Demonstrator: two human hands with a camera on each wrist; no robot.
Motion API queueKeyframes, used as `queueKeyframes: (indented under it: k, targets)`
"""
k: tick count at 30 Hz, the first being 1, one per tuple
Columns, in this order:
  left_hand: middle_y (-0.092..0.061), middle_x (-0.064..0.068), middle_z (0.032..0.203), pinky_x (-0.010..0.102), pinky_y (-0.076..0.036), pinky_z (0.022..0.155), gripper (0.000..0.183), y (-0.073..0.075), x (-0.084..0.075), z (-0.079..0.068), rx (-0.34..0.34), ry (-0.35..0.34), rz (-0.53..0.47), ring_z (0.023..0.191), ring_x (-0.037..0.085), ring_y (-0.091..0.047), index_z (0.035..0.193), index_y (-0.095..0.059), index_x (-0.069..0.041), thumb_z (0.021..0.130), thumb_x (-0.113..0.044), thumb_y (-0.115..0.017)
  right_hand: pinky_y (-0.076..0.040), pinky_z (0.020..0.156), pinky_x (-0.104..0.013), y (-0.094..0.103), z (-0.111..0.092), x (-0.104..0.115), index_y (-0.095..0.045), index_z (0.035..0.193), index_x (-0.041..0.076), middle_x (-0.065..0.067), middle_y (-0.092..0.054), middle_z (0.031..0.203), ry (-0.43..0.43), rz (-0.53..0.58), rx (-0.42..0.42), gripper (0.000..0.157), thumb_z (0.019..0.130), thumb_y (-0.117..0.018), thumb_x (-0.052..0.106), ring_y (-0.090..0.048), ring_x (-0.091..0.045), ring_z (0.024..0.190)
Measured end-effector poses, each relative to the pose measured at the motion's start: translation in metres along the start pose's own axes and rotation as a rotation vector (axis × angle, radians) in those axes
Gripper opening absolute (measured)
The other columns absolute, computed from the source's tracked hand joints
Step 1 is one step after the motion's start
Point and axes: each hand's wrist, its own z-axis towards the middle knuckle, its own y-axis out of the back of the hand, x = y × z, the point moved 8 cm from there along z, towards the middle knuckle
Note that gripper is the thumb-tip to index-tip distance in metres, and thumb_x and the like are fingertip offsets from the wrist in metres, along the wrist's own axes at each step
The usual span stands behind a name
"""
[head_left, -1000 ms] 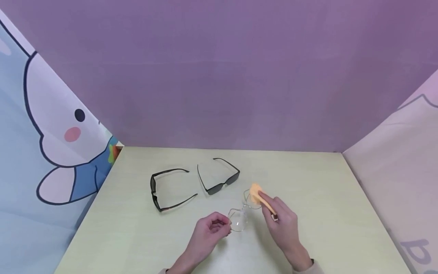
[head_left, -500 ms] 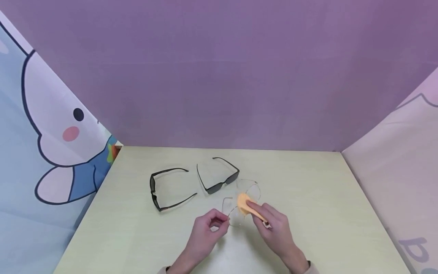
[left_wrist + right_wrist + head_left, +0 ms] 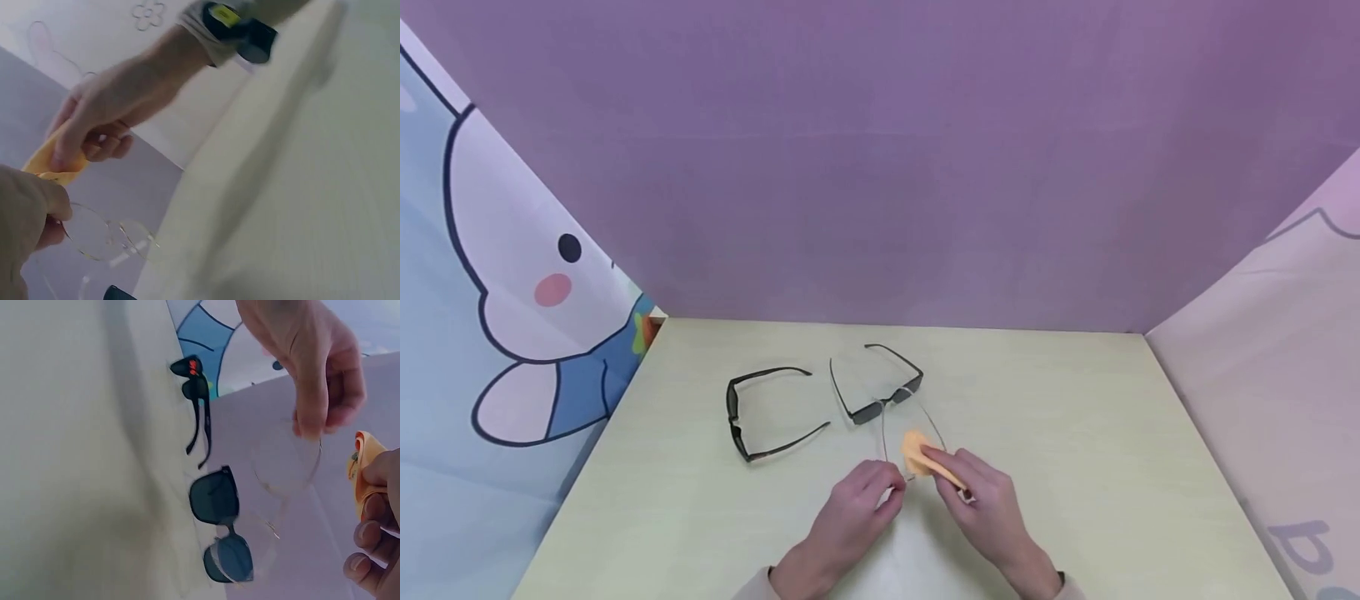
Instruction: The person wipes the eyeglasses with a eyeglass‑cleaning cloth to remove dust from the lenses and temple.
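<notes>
My left hand [image 3: 855, 504] pinches the rim of thin-framed clear eyeglasses [image 3: 284, 465] between thumb and fingers. The eyeglasses are held above the table, and their thin temples [image 3: 884, 433] point away from me. In my right hand [image 3: 988, 512] an orange cloth [image 3: 917, 454] is gripped, folded over between thumb and fingers. From the head view the cloth covers part of the eyeglasses. A gap shows between cloth [image 3: 367, 465] and lens in the right wrist view. The left wrist view has the cloth [image 3: 56, 156] just above the eyeglasses [image 3: 94, 234].
Two pairs of black sunglasses rest unfolded on the pale table [image 3: 1112, 467]. One pair [image 3: 735, 408] stands at the left, its temples pointing right. The other pair [image 3: 868, 413] lies farther back, just beyond the eyeglasses. A purple panel [image 3: 910, 167] rises behind the table.
The eyeglasses have turned in my left hand, so their temples now point toward the back. My right hand has moved left with the cloth, nearer the left hand.
</notes>
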Motion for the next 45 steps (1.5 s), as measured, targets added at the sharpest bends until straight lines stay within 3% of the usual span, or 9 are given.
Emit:
queueKeyframes:
  k: [5,13,18,23,27,30,36,42,45]
  targets:
    - [-0.070,0.003,0.098,0.020,-0.058,0.090,0.028,-0.005,-0.012,-0.005,0.042,-0.266,0.200,0.092,0.014,-0.068,0.096,-0.069,-0.005,0.110,-0.007,-0.043,-0.037,0.050,-0.004,-0.006,-0.002,0.000,-0.075,0.119,0.009,0.009,-0.058,0.076,-0.035,-0.025,0.049,0.038,0.084,-0.070,-0.004,-0.043,0.004,0.060]
    - [-0.075,0.008,0.101,0.024,-0.060,0.091,0.032,0.003,-0.017,-0.004,0.028,-0.639,0.432,0.096,0.018,-0.073,0.098,-0.073,-0.005,0.105,0.004,-0.043,-0.037,0.047,-0.006,-0.003,0.007,-0.011,-0.077,0.114,0.013,0.010,-0.065,0.081,-0.195,-0.107,0.109,0.034,0.084,-0.077,-0.003,-0.042,0.007,0.059]
    - [-0.076,0.008,0.102,0.024,-0.060,0.091,0.027,0.008,-0.013,0.004,0.034,-0.772,0.478,0.096,0.018,-0.074,0.099,-0.073,-0.007,0.104,0.002,-0.048,-0.041,0.048,-0.011,-0.009,0.018,-0.007,-0.077,0.112,0.012,0.010,-0.065,0.081,-0.255,-0.008,0.164,0.029,0.087,-0.076,-0.003,-0.045,0.006,0.061]
    - [-0.077,0.009,0.105,0.024,-0.060,0.092,0.023,0.010,-0.010,0.010,0.042,-0.855,0.517,0.097,0.019,-0.075,0.100,-0.072,-0.008,0.104,0.000,-0.051,-0.046,0.048,-0.015,-0.016,0.028,-0.002,-0.077,0.108,0.010,0.009,-0.064,0.079,-0.273,0.093,0.235,0.023,0.090,-0.073,-0.003,-0.046,0.006,0.061]
    - [-0.076,0.008,0.104,0.024,-0.060,0.091,0.023,0.011,-0.008,0.011,0.047,-0.881,0.533,0.096,0.018,-0.074,0.098,-0.071,-0.009,0.103,0.001,-0.051,-0.042,0.048,-0.012,-0.013,0.036,-0.003,-0.078,0.105,0.010,0.010,-0.062,0.076,-0.242,-0.027,0.233,0.020,0.089,-0.074,-0.001,-0.043,0.007,0.060]
    - [-0.076,0.008,0.104,0.024,-0.060,0.091,0.023,0.012,-0.008,0.011,0.047,-0.876,0.525,0.097,0.018,-0.074,0.098,-0.071,-0.008,0.103,0.002,-0.051,-0.041,0.047,-0.012,-0.014,0.040,-0.003,-0.078,0.105,0.010,0.009,-0.064,0.078,-0.234,-0.073,0.253,0.020,0.089,-0.074,0.000,-0.042,0.008,0.060]
    - [-0.076,0.008,0.105,0.024,-0.060,0.091,0.023,0.013,-0.010,0.010,0.031,-0.880,0.503,0.098,0.018,-0.074,0.099,-0.072,-0.008,0.103,0.001,-0.051,-0.045,0.047,-0.015,-0.019,0.040,0.001,-0.078,0.107,0.005,0.003,-0.071,0.086,-0.273,0.065,0.328,0.021,0.090,-0.070,-0.004,-0.045,0.007,0.061]
    - [-0.076,0.007,0.104,0.024,-0.060,0.090,0.023,0.011,-0.011,0.009,0.031,-0.875,0.492,0.097,0.017,-0.074,0.098,-0.071,-0.009,0.103,0.001,-0.051,-0.040,0.048,-0.013,-0.016,0.043,-0.001,-0.079,0.103,0.010,0.009,-0.063,0.078,-0.257,-0.111,0.336,0.020,0.088,-0.072,-0.002,-0.042,0.007,0.061]
    - [-0.076,0.007,0.104,0.023,-0.060,0.090,0.025,0.009,-0.011,0.008,0.039,-0.867,0.477,0.097,0.017,-0.074,0.099,-0.072,-0.009,0.104,0.001,-0.050,-0.040,0.048,-0.014,-0.018,0.042,-0.003,-0.078,0.105,0.010,0.008,-0.062,0.078,-0.288,-0.064,0.385,0.019,0.090,-0.071,0.000,-0.041,0.006,0.060]
